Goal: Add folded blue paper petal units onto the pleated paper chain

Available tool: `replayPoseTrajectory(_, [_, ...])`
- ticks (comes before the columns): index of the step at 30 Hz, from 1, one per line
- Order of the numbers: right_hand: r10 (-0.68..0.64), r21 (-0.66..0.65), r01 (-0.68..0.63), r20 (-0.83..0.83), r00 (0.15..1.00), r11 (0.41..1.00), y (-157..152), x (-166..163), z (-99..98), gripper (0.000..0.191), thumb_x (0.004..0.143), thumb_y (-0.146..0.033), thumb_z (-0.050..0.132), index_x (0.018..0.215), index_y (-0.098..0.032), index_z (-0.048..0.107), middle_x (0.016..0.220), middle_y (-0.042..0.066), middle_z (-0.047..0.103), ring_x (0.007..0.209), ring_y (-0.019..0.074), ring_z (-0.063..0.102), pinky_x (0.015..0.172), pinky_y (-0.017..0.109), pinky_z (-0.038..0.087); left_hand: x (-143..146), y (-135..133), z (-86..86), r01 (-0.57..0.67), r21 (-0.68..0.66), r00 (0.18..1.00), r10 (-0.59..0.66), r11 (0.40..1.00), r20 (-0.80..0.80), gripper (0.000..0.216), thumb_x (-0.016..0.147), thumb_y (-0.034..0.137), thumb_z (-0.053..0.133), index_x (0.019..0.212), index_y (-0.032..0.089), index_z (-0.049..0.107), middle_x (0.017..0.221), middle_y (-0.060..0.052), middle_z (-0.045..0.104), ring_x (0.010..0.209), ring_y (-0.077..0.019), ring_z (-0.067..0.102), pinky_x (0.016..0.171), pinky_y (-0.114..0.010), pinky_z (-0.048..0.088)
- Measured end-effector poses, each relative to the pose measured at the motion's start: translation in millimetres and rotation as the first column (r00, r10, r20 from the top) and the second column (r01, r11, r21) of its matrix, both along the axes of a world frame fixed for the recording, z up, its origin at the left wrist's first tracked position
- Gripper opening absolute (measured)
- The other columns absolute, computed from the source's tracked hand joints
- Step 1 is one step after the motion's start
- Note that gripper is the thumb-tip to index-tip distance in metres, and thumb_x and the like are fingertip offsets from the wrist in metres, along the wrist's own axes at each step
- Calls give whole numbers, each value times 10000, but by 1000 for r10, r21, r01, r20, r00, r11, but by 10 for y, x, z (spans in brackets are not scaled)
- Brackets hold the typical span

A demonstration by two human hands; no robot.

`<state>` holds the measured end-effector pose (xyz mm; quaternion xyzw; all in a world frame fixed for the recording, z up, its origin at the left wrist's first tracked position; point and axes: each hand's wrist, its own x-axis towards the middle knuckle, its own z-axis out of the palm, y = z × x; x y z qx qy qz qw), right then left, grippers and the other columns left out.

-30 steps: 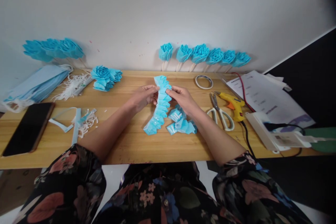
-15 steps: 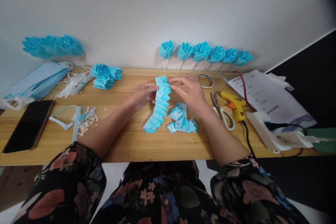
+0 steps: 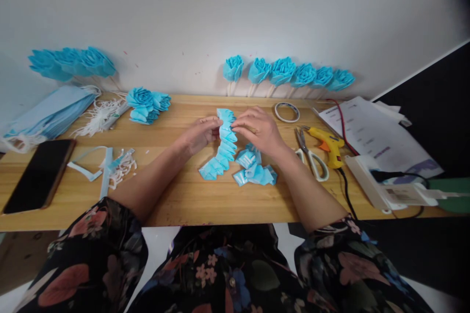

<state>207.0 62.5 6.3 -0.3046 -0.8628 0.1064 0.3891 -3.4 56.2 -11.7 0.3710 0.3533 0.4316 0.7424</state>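
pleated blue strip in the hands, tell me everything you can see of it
The pleated blue strip is light blue and looks like thin, soft sheet material, folded into overlapping pleats with pointed tips along its right edge. It runs lengthwise above the wooden table, its lower end curving left. The left hand grips its upper left edge; the right hand has fingertips at the upper right edge. Whether its lower end touches the table is unclear.

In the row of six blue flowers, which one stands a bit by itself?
The leftmost flower: a clear gap separates it from the next one, while the other five flowers crowd close together.
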Motion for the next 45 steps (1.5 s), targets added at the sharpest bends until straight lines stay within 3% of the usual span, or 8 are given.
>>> replayPoseTrajectory(6, [-6, -18, 6, 4, 1000, 1000, -11, -7, 11, 132, 937, -326, 640, 890, -235, 722, 910, 49, 739, 894, 217, 644, 858, 393, 476, 17, -13, 11, 9, -10, 1000, -9, 1000, 26, 326, 643, 308, 861, 703, 130, 594, 670, -4, 662, 618, -107, 633, 639, -226, 512])
replayPoseTrajectory(13, [12, 49, -17, 111, 994, 999, -19, 9, 43, 178, 978, -335, 569, 875, -213, 648, 886, 51, 706, 879, 215, 598, 819, 364, 450, 19, -16, 5, 54, 19, 998, -55, 998, 23, 324, 644, 328, 867, 710, 123, 626, 644, -7, 670, 580, -112, 619, 603, -226, 514])
replayPoseTrajectory(19, [-16, 69, 6, 143, 990, 998, -34, 5, 55, 160, 988, -296, 524, 908, -225, 643, 1004, 67, 731, 978, 233, 623, 881, 397, 468, 29, -29, 58, 50, 18, 999, -50, 999, -20, 284, 644, 305, 837, 686, 124, 622, 615, -7, 659, 541, -117, 604, 562, -231, 500])
replayPoseTrajectory(24, [-67, 123, 43, 199, 978, 991, -52, -8, 25, 211, 1002, -306, 502, 910, -223, 673, 905, 63, 744, 869, 230, 619, 817, 394, 489, 29, -29, 42, 49, -8, 999, -49, 999, 14, 211, 672, 268, 783, 700, 129, 627, 620, -6, 652, 529, -125, 595, 544, -249, 491])
replayPoseTrajectory(33, [-35, 148, 4, 207, 978, 989, -34, 2, 4, 264, 1009, -352, 503, 1086, -225, 722, 966, 69, 763, 893, 225, 638, 825, 391, 503, 18, -19, 13, 63, -44, 998, -62, 997, 26, 221, 652, 269, 796, 717, 127, 639, 636, -16, 661, 553, -140, 608, 557, -259, 486])
replayPoseTrajectory(45, [-181, 246, 120, 243, 953, 962, -111, -33, 5, 267, 1014, -292, 468, 985, -227, 726, 911, 69, 754, 884, 237, 613, 790, 400, 461, 33, -22, -14, 101, -27, 995, -101, 994, 24, 262, 655, 312, 812, 738, 128, 646, 660, -28, 682, 577, -150, 621, 613, -282, 515])
